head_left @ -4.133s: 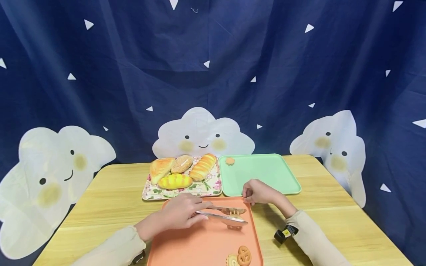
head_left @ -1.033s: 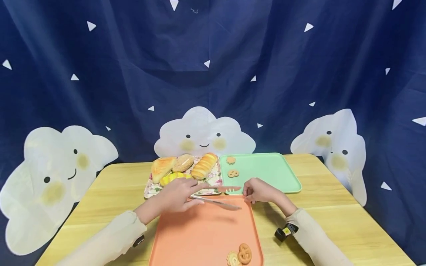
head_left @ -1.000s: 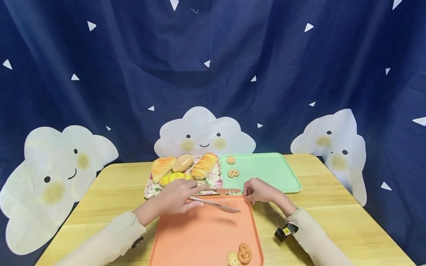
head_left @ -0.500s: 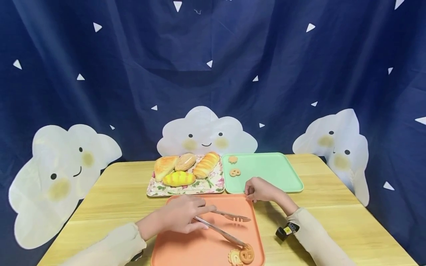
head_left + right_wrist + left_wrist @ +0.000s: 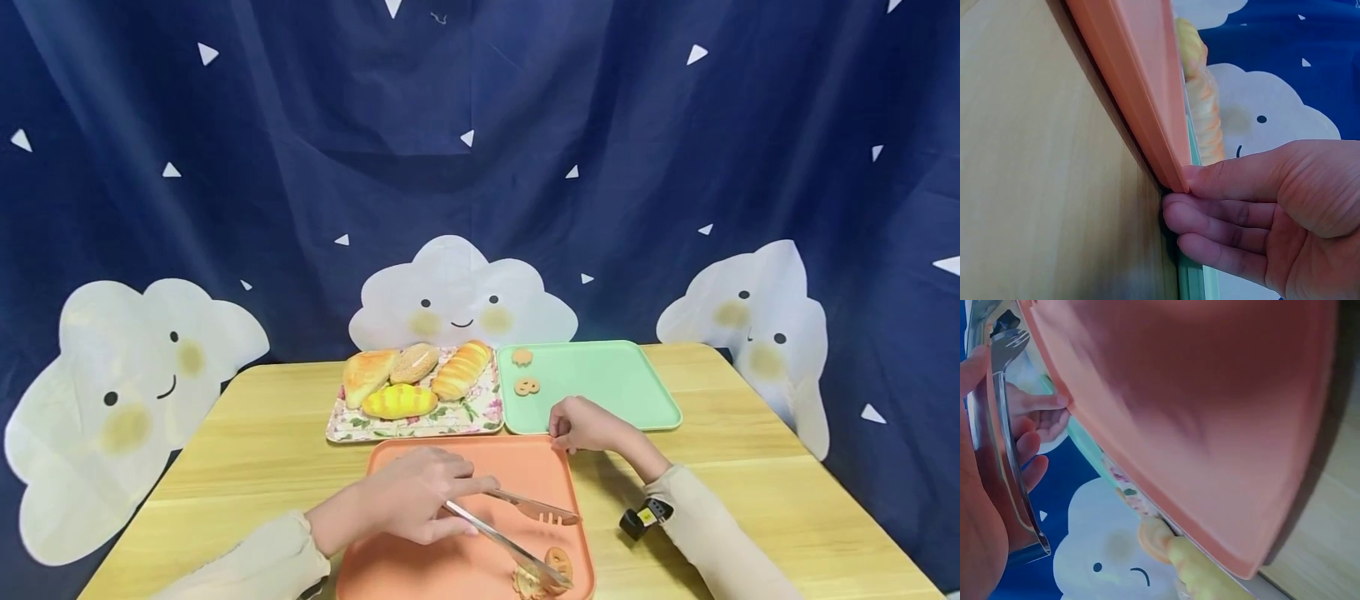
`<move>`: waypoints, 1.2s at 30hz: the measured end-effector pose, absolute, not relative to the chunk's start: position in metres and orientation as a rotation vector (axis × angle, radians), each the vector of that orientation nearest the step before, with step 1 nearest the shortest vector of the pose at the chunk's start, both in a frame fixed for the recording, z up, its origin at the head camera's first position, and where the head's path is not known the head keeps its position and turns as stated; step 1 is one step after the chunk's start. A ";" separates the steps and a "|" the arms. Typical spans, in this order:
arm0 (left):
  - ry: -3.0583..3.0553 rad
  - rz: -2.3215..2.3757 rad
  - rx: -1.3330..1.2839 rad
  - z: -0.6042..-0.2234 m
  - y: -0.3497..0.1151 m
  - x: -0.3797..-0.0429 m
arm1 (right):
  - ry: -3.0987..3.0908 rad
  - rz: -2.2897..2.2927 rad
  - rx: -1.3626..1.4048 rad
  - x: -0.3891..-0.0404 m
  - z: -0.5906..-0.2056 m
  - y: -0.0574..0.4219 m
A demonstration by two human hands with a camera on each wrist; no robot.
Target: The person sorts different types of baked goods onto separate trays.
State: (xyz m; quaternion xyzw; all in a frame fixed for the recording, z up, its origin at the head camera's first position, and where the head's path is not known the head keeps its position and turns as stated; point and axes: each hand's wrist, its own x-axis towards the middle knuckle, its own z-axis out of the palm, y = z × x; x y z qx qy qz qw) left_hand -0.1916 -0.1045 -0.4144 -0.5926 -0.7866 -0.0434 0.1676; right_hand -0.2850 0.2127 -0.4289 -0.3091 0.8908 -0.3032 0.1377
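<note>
Seemingly halfway: green tray (image 5: 607, 379) is holding two cookies (image 5: 527, 386), orange tray (image 5: 420, 575) two (right hand (image 5: 588, 425) pinching its corner, left hand (image 5: 420, 496) gripping tongs (image 5: 504, 542)).

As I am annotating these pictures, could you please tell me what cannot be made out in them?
- Head view: the near edge of the orange tray, cut off by the bottom of the picture.
- Head view: part of the ridged cookie, covered by the tongs.
- Head view: whether the tongs touch the pretzel cookie, since they overlap it.
- Left wrist view: part of the left hand, cut off by the left edge.
</note>
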 end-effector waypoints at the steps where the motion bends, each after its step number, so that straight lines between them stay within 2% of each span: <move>1: -2.243 -0.129 -1.687 -0.414 -0.104 -0.191 | 2.577 -0.877 -0.898 -0.285 -0.429 0.213; 11: -2.376 -0.172 -1.633 -0.410 -0.099 -0.187 | 2.579 -0.878 -0.905 -0.284 -0.430 0.212; 22: -2.434 -0.131 -1.495 -0.411 -0.114 -0.199 | 2.600 -0.851 -0.914 -0.282 -0.430 0.212; 36: -2.376 -0.165 -1.592 -0.423 -0.116 -0.199 | 2.611 -0.830 -0.919 -0.281 -0.425 0.211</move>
